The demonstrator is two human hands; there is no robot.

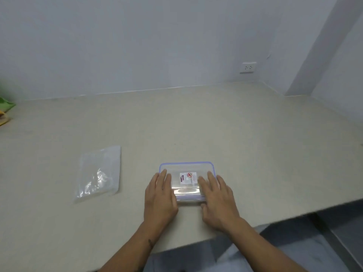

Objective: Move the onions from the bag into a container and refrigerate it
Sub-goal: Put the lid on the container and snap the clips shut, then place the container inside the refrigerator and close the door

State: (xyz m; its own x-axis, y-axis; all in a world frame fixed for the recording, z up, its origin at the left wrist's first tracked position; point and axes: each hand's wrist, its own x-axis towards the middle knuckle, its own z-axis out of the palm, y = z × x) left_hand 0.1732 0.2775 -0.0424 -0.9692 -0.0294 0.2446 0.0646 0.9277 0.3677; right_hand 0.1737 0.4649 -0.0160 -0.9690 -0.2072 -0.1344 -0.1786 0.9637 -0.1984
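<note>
A clear rectangular container point(187, 169) with a blue-rimmed lid and a white label stands on the beige counter near its front edge. My left hand point(160, 199) lies flat on the lid's left side, fingers together. On the lid's right side rests my right hand point(218, 201), its thumb against the container's near corner. A clear plastic bag point(99, 173) lies flat on the counter to the left, apart from both hands. No onions can be made out in the bag or the container.
The counter point(235, 134) meets a pale wall at the back, with a socket point(247, 67) at the right. A green and yellow item point(5, 110) sits at the far left edge. The counter's front edge runs diagonally below my arms.
</note>
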